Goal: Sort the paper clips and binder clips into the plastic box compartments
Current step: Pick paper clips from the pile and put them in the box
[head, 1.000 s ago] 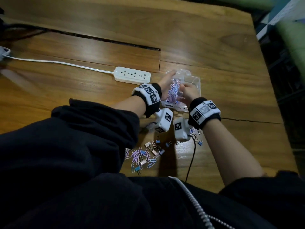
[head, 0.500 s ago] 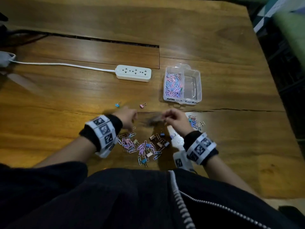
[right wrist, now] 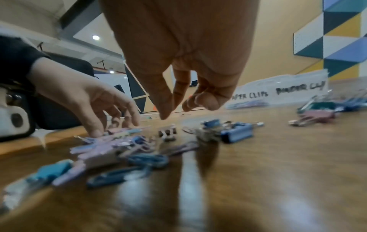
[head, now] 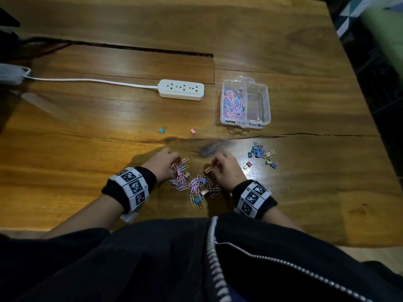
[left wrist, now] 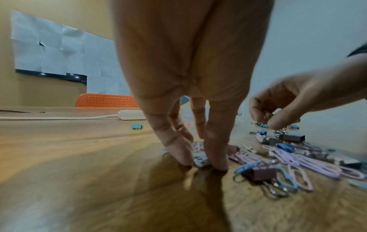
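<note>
A clear two-compartment box [head: 267,105] stands on the wooden table; its left half holds several pink and blue paper clips [head: 233,103], its right half looks bare. A mixed pile of clips [head: 193,184] lies near the table's front edge. My left hand [head: 177,164] reaches down onto the pile's left side, fingertips [left wrist: 217,164] pressing on the table around a blue paper clip [left wrist: 199,157]. My right hand [head: 214,167] hovers just over the pile's right side, fingers loosely curled, thumb and forefinger apart [right wrist: 186,108] with nothing between them. A brownish binder clip [head: 208,170] lies beside it.
A cluster of binder clips [head: 260,152] lies right of the hands. Two stray binder clips, blue [head: 161,130] and pink [head: 193,130], sit farther out. A white power strip [head: 181,89] with its cord lies left of the box. The table's right edge is near.
One second ago both hands were up at the box over the paper-clip compartment. They have drawn back to the pile near the front edge.
</note>
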